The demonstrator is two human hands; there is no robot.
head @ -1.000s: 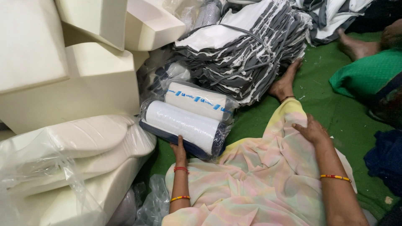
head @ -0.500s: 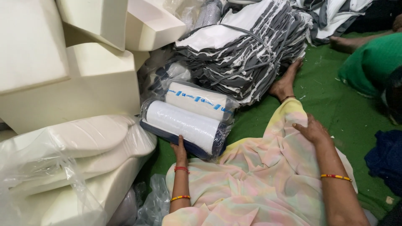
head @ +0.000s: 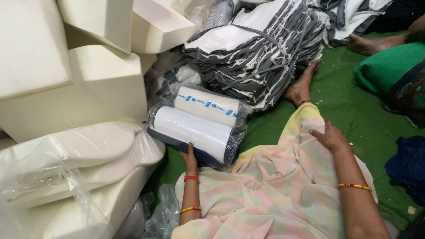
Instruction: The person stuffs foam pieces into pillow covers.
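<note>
Your left hand (head: 190, 156) presses flat, fingers open, against the plastic-wrapped bundle of rolls (head: 199, 126), propping it beside the foam blocks (head: 79, 88). Your right hand (head: 330, 137) rests loose and empty on your knee.

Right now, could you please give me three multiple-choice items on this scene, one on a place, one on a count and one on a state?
1. Where does the left hand rest?
A. on the near edge of the plastic-wrapped bundle of rolls
B. on the foam blocks
C. on the green floor covering

2. How many white rolls show in that bundle?
A. one
B. two
C. four

3. What is the right hand doing?
A. gripping a roll
B. lifting the fabric stack
C. lying flat on the pastel cloth over the person's leg

Answers: 1 A, its fingers touch the wrap's lower edge; 2 B, two lie side by side; 3 C, its palm is down and it holds nothing.
</note>
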